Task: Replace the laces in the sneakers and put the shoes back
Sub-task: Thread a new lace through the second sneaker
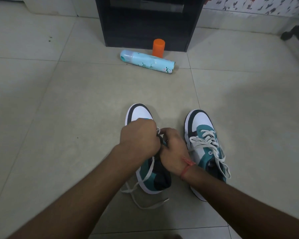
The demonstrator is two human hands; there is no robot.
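Left sneaker: the white, teal and black low-top sneaker on your left sits on the pale tiled floor, toe pointing away from you, both hands bunched over its eyelets.
Left hand: your left hand is curled tight at the white flat lace; it looks like a pinch, though the fingertips are hidden.
Right hand: your right hand is clenched against the tongue and lace area, touching the left hand; what it holds is hidden.
Loose lace: the lace's free end trails off the heel side and loops on the floor near your forearm. Risk: you snag it with your arm and drag it out of the eyelets already threaded.
Blind work: your hands cover the eyelets, so a skipped hole or a twisted lace could go unnoticed.
Right sneaker: the matching laced sneaker stands just beside your right wrist, its lace ends hanging loose. Risk: an elbow knocks it over.
Clutter: a light blue spray can lying on its side and an upright orange cylinder sit in front of the black open-fronted cabinet. Risk: if the shoes go back there, the can could roll when bumped.
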